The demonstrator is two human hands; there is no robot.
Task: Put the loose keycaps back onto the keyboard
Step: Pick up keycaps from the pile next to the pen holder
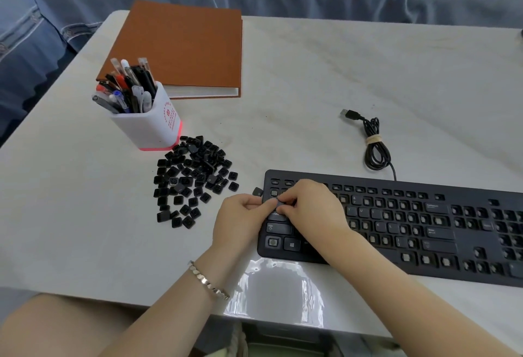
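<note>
A black keyboard (410,223) lies at the right of the table, most of its key sockets bare. A heap of several loose black keycaps (192,179) lies to its left, and a single keycap (257,192) sits by its top-left corner. Both hands meet over the keyboard's left end. My left hand (240,222) and my right hand (308,209) pinch one small black keycap (281,201) between their fingertips, just above the left key columns. The keys under my right hand are hidden.
A white pen holder (147,121) full of pens stands behind the keycap heap. A brown notebook (184,48) lies further back. The keyboard's coiled USB cable (373,144) rests behind the keyboard. The table's front edge runs below my forearms.
</note>
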